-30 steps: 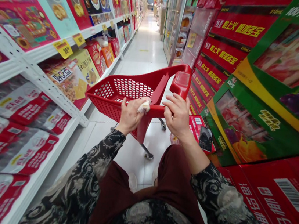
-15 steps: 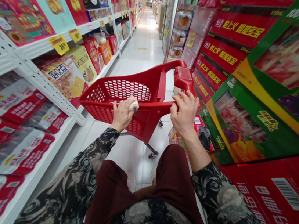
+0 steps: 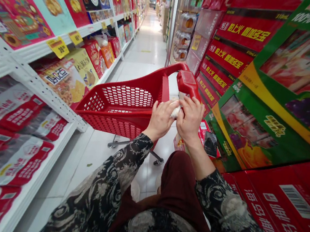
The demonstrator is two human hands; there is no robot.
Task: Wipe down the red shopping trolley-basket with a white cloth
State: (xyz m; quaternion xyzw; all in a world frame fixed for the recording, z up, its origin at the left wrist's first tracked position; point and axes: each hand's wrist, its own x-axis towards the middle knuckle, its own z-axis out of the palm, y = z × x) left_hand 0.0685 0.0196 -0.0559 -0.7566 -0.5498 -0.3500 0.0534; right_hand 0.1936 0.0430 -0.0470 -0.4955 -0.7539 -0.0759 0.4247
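Note:
A small wad of white tissue (image 3: 175, 112) sits mostly hidden between my left hand (image 3: 160, 120) and my right hand (image 3: 190, 119), and the fingers of both close on it. Both hands are over the side of a red plastic shopping cart (image 3: 124, 106), which has a mesh basket and a long upright handle. The cart's grip end (image 3: 188, 83) stands just above my right hand, apart from it. Dark patterned sleeves cover both forearms up to the wrists.
White shelves (image 3: 45, 73) with boxed and bagged food and yellow price tags line the left. Stacked red and green drink cartons (image 3: 269, 120) rise on the right. A white tiled aisle (image 3: 142, 60) runs ahead between them.
My left hand has moved right, off the cart's rim, to meet my right hand. The tissue now sits between both hands, and the cart has swung slightly left.

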